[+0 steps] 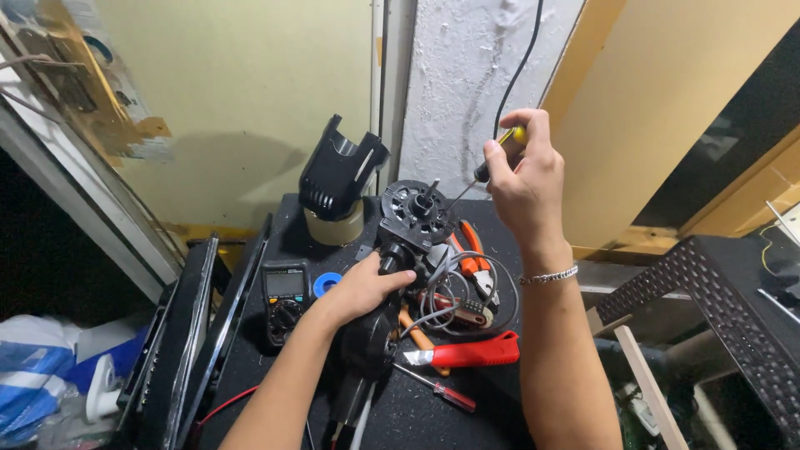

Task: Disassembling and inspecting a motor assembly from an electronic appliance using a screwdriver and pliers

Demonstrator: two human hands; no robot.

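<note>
Free room and obstacles as I see them from the head camera. The black worktop (467, 417) is bare only along its near edge. I find the centre blocked by the fan motor (414, 218), grey wires (467, 279), red cutter (475, 350), orange pliers (472, 250) and small screwdriver (437, 390). The multimeter (284, 300) and blue tape roll (326, 283) crowd the left; the black cover on a tape roll (340, 179) closes the rear. Open air lies above the motor, beside the hanging black cable (517, 67)
</note>
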